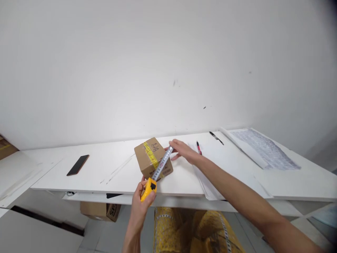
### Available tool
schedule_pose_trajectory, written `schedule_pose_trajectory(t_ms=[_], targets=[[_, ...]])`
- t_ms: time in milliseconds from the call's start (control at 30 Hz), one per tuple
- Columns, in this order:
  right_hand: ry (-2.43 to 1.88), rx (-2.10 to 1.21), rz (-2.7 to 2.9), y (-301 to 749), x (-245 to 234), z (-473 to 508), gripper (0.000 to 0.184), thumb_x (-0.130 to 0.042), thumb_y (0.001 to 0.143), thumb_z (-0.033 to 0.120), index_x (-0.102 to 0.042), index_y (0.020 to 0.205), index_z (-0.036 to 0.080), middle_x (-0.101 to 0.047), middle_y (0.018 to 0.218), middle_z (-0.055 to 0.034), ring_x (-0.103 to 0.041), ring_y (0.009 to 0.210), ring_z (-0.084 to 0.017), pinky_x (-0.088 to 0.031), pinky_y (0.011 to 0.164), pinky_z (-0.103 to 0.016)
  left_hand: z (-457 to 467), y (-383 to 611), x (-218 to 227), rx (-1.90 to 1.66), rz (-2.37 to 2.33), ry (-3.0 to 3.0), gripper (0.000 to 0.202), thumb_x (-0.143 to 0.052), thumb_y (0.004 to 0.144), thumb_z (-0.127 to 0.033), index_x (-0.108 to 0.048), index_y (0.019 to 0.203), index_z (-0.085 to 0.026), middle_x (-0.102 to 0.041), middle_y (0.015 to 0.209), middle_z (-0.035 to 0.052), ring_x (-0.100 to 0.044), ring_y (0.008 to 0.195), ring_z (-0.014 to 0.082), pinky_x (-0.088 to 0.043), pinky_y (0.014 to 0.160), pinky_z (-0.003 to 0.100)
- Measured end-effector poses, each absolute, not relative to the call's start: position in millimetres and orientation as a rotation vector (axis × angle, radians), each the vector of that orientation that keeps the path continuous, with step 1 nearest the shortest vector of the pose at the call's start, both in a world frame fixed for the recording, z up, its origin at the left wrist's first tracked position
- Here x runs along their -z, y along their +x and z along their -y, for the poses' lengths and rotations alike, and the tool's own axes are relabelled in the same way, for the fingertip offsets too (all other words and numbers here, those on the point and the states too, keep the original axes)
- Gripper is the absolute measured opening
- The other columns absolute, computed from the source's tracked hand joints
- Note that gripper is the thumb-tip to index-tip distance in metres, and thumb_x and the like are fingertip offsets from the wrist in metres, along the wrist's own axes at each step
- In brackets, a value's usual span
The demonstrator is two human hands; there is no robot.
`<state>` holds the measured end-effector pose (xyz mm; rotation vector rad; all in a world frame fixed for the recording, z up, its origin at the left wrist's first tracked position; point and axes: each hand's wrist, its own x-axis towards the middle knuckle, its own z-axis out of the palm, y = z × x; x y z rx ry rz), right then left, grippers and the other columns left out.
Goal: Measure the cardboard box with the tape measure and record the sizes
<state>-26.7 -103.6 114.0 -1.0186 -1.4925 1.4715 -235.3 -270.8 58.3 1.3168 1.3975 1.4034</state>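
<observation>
A small cardboard box [144, 159] with yellow tape and black handwriting sits on the white desk, turned at an angle. My left hand [140, 198] is wrapped round the yellow case of a tape measure [149, 189] at the desk's front edge. From the case the silver blade runs out across the near right edge of the box. My right hand [183, 150] pinches the blade's far end beside the box's right side. Some of the right fingers are hidden behind the blade and the box.
On the desk [105, 154] lie a dark phone [78, 165] at left, a red pen [199, 148] on white paper [223, 168], a black pen [216, 138] and a printed sheet [263, 147] at right. Another carton [94, 209] stands below. A wall closes the back.
</observation>
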Motion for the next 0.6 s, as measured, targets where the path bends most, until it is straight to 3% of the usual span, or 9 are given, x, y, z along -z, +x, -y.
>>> schedule_pose_trajectory(t_ms=[100,200,300,400,467,600], targets=[[-1.021,-1.443,1.513,-17.9,-99.1,134.9,0.032,-0.053,0.091,0.052,-0.044,0.078,0.024,-0.064,0.113,-0.0102,-0.061,0.107,-0.024,-0.06,0.061,-0.031,265.7,-256.1,-72.7,-1.272,-1.366,1.406,0.047,-0.073,0.07,-0.054,-0.069,0.102,-0.02,-0.063,0.129,0.0152,-0.034,0.142,0.038,-0.038,0.105,0.046],[-1.079,-1.331,1.571,-5.2,-95.4,150.9,0.035,-0.049,0.091,0.057,-0.049,0.079,0.025,-0.065,0.106,-0.0085,-0.062,0.102,-0.025,-0.059,0.064,-0.035,269.1,-260.2,-85.9,-1.218,-1.331,1.431,0.047,-0.075,0.068,-0.052,-0.07,0.101,-0.02,-0.06,0.134,0.0161,-0.036,0.14,0.0407,-0.043,0.1,0.045],[-1.106,-1.048,1.689,7.5,-115.3,149.3,0.036,-0.044,0.093,0.058,-0.056,0.084,0.025,-0.066,0.106,-0.0069,-0.06,0.101,-0.025,-0.055,0.077,-0.04,283.0,-238.1,-91.1,-1.353,-1.363,1.388,0.048,-0.08,0.063,-0.049,-0.071,0.101,-0.021,-0.061,0.13,0.0159,-0.045,0.131,0.0414,-0.048,0.093,0.042],[-1.032,-0.877,1.828,7.9,-150.7,131.6,0.036,-0.041,0.095,0.054,-0.064,0.094,0.026,-0.066,0.116,-0.0061,-0.058,0.109,-0.025,-0.047,0.093,-0.043,298.3,-201.1,-92.2,-1.476,-1.323,1.223,0.052,-0.081,0.063,-0.049,-0.069,0.106,-0.022,-0.069,0.106,0.0117,-0.064,0.096,0.0317,-0.051,0.074,0.033],[-0.911,-0.909,1.97,-2.6,-169.2,111.1,0.035,-0.043,0.095,0.051,-0.066,0.096,0.025,-0.064,0.124,-0.0071,-0.056,0.116,-0.026,-0.044,0.096,-0.042,303.1,-178.6,-94.4,-1.459,-1.223,1.03,0.057,-0.08,0.066,-0.052,-0.066,0.113,-0.023,-0.069,0.092,0.0083,-0.064,0.076,0.0244,-0.05,0.063,0.03],[-0.818,-1.154,2.136,-36.7,-171.7,57.8,0.03,-0.05,0.093,0.045,-0.067,0.093,0.021,-0.064,0.127,-0.0095,-0.055,0.117,-0.026,-0.043,0.096,-0.039,297.1,-160.8,-102.6,-1.381,-1.019,0.753,0.06,-0.072,0.074,-0.056,-0.062,0.119,-0.019,-0.068,0.099,0.0119,-0.064,0.066,0.0199,-0.052,0.055,0.03]])
